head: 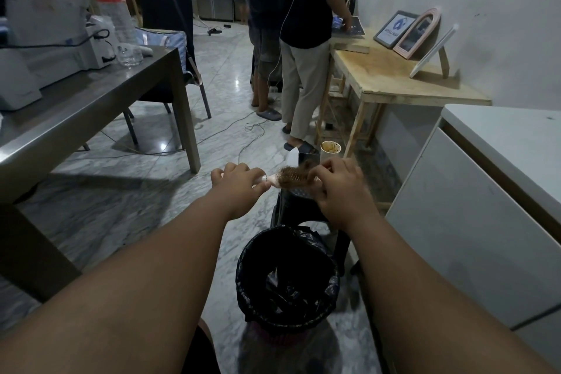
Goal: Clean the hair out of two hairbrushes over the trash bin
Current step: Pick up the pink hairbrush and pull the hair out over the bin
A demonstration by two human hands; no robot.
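Observation:
A pink round hairbrush (290, 177) full of brown hair is held level in front of me, above and beyond the trash bin (243, 270), which is lined with a black bag. My left hand (239, 184) grips the brush's handle. My right hand (340, 188) is at the brush's head, its fingers pinching the brown hair (305, 168) in the bristles. Only one hairbrush is in view.
A black stool (299, 206) stands just behind the bin. A grey metal table (100, 103) is on the left, a white cabinet (485, 206) on the right, a wooden table (400, 76) further back. Two people stand ahead, and cables lie on the marble floor.

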